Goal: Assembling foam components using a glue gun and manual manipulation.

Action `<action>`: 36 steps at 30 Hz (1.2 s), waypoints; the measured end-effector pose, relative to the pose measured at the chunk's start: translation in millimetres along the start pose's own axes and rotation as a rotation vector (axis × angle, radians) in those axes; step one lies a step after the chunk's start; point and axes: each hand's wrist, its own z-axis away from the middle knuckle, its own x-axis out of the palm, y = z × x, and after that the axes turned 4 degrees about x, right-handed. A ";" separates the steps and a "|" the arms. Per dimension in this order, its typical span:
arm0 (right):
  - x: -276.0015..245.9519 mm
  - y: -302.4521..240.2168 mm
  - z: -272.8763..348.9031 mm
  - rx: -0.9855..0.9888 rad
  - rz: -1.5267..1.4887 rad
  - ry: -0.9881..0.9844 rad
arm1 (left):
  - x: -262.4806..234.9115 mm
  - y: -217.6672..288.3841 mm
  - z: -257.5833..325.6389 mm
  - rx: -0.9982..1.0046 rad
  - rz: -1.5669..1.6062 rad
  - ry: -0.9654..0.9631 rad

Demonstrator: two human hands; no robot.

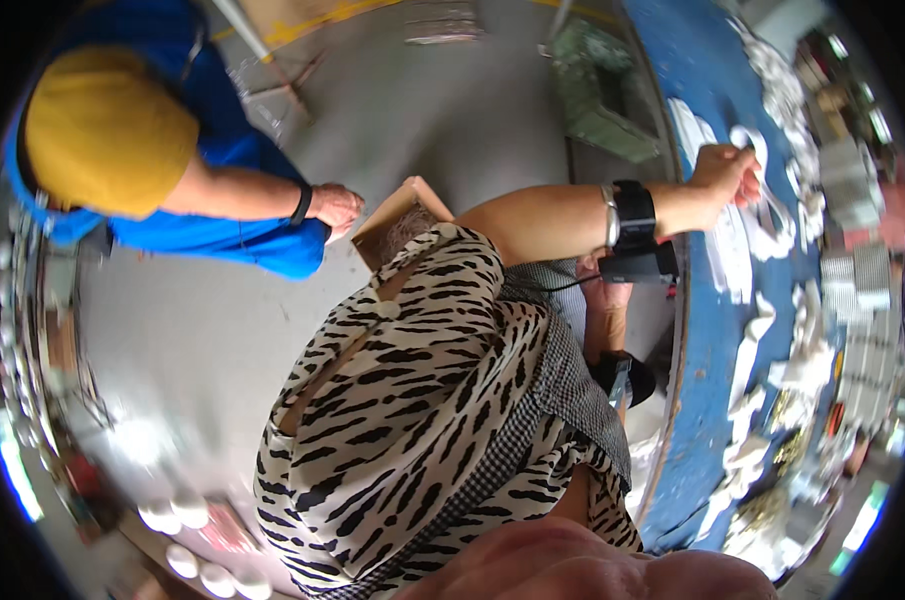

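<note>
In the head view, a blue table [707, 400] with scuffed paint runs down the side from 1 to 5 o'clock, its near edge bowed by the lens. White fabric pieces [729, 255] lie loosely over it, and grey stacks [859, 280] stand beyond at 3 o'clock. Grey floor [172, 330] fills the side from 12 round to 8 o'clock. A green bin [612, 135] sits by the table at 1 o'clock. At 10 o'clock, 1 co-worker [222, 195] in blue and yellow reaches toward 1 open cardboard box [370, 245], which lies at 11 o'clock near the centre.

The left hand [727, 175] is over the table at 2 o'clock, fingers curled and closed together on a white strip [774, 238]. The strip meets the fingertips and loops away from them toward 4 o'clock, beside the flat pieces. The right hand [604, 290] is at 3 o'clock, short of the table edge, partly behind a black device [637, 266]; I cannot tell how far its fingers are open or whether they grip anything.
</note>
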 end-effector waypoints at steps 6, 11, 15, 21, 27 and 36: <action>-12.2 17.3 -13.7 0.327 0.021 0.003 | -16.9 -8.2 5.4 0.000 -0.006 0.109; -9.0 25.8 -26.5 0.465 0.105 -0.027 | -9.9 -8.5 26.8 0.066 -0.093 -0.087; -5.4 31.0 -33.6 0.535 0.139 -0.050 | -19.2 -5.0 37.4 0.419 -0.333 -0.222; -3.3 48.1 -42.5 0.614 0.186 -0.069 | -62.6 12.8 53.2 0.913 -0.919 -0.308; -3.3 55.3 -47.4 0.657 0.201 -0.089 | -74.3 24.1 67.1 1.506 -1.089 -0.557; 3.6 59.4 -58.9 0.707 0.200 -0.156 | -90.8 38.0 56.9 1.692 -1.190 -0.439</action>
